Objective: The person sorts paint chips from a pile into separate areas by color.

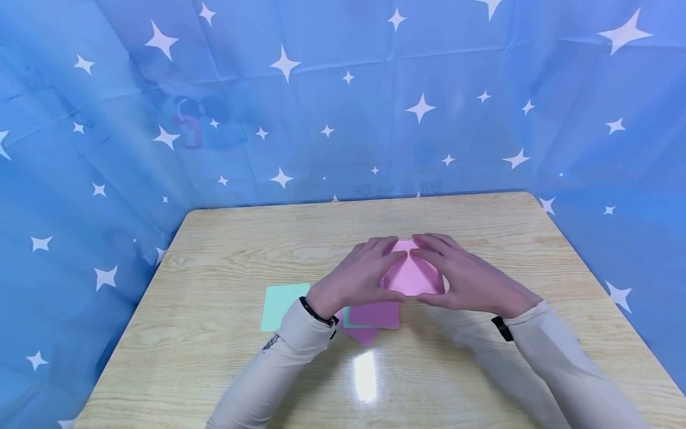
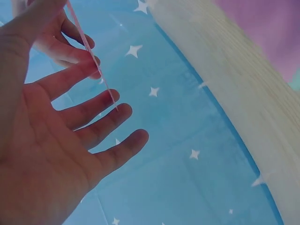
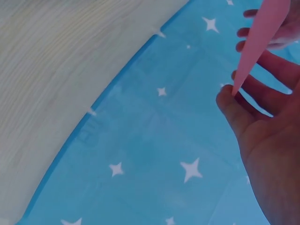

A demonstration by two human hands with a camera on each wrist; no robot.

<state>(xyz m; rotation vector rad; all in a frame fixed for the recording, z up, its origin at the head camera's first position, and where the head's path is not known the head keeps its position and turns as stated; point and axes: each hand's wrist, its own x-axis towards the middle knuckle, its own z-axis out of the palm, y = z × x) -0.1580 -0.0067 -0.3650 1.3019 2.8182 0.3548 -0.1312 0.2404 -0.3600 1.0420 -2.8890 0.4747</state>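
Observation:
A square sheet of pink paper (image 1: pixel 412 275) is raised above the table, standing up between the two hands. My left hand (image 1: pixel 361 274) grips its left side between thumb and fingers. From the right, my right hand (image 1: pixel 468 279) pinches the opposite side. Seen from the left wrist, the paper (image 2: pixel 83 33) is nearly edge-on, and the other left fingers are spread out behind it. In the right wrist view the sheet (image 3: pixel 263 33) appears as a narrow pink wedge, its lower corner between thumb and fingertips. Fingers cover its side edges in the head view.
Left of the hands, a mint green square sheet (image 1: pixel 278 310) lies flat on the wooden table (image 1: pixel 225 369). Below the left hand are overlapping purple sheets (image 1: pixel 377 316) with a mint edge showing. A blue star-patterned cloth (image 1: pixel 343 107) hangs behind and around the table.

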